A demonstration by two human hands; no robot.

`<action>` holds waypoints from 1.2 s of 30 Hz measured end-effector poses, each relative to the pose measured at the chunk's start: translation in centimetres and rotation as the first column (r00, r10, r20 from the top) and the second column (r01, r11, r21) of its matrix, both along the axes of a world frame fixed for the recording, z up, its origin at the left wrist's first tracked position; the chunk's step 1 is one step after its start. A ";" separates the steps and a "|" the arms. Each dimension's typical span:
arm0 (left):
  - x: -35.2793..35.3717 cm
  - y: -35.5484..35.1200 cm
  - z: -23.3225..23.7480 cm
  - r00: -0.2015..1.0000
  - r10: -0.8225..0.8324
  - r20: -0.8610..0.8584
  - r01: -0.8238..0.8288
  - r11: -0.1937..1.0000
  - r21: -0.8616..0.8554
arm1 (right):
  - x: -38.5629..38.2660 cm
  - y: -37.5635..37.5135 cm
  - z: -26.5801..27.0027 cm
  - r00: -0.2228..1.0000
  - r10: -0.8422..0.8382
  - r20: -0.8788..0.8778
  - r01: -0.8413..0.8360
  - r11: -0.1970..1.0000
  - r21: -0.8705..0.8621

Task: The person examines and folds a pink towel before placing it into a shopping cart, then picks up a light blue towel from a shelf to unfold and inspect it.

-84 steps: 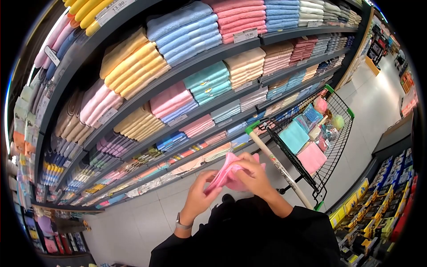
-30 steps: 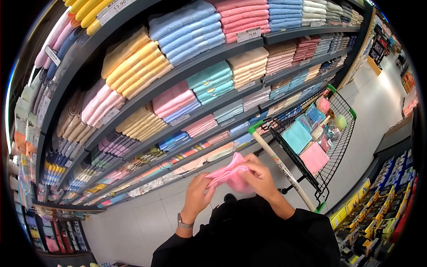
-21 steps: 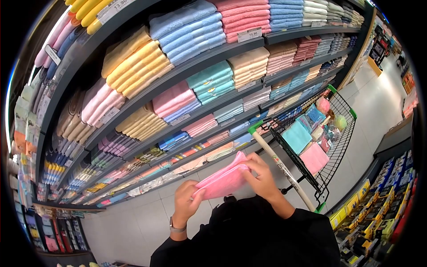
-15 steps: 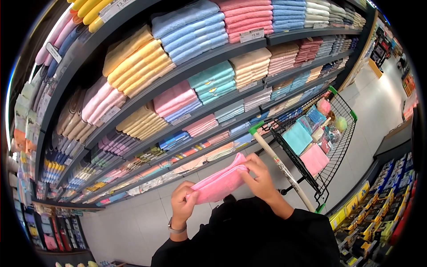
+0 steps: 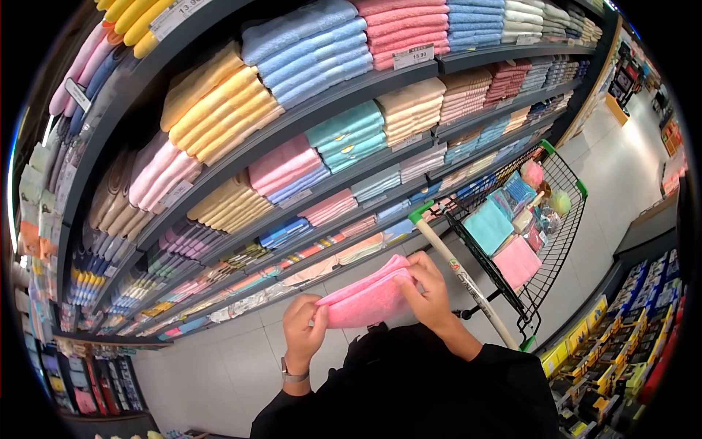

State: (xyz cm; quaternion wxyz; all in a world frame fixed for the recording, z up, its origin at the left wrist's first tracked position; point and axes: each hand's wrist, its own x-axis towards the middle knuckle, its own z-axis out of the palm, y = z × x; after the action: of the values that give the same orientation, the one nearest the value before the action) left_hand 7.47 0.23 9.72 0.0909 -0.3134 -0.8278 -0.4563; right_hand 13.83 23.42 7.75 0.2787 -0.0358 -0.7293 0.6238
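A folded pink towel [image 5: 364, 296] is stretched between my two hands, in front of my dark clothing. My left hand [image 5: 304, 326] pinches its left end between thumb and fingers. At the opposite end, my right hand [image 5: 425, 293] grips the upper corner, thumb on top. The towel's folded layers show along its upper edge, and its middle sags a little. Close to my right hand is the pale handle [image 5: 461, 276] of a shopping cart [image 5: 567, 238]. Inside the cart lie a folded turquoise towel [image 5: 488, 227], a folded pink towel [image 5: 516, 262] and several packaged items.
Long dark shelves [image 5: 322, 101] curve across the front, stacked with folded towels in many colours, such as blue towels [image 5: 307, 55] and yellow towels [image 5: 219, 110]. Price tags line the shelf edges. A yellow-fronted display [image 5: 596, 344] stands at the right. Grey tiled floor [image 5: 212, 377] lies below.
The pink towel and both hands have shifted slightly; the towel now looks a little wider and its front face more level. Both hands keep their hold. The view has moved slightly.
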 end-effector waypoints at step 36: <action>-0.8 5.7 0.7 0.946 -0.098 0.310 0.145 0.981 -0.132 | -2.3 -2.1 -0.2 0.995 0.097 -0.030 -0.098 0.995 -0.033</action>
State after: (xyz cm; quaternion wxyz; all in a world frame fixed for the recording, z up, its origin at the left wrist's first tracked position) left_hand 6.67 5.91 10.40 -0.0890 -0.2965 -0.8435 -0.4388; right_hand 11.58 21.35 7.59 0.2572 0.0039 -0.7155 0.6495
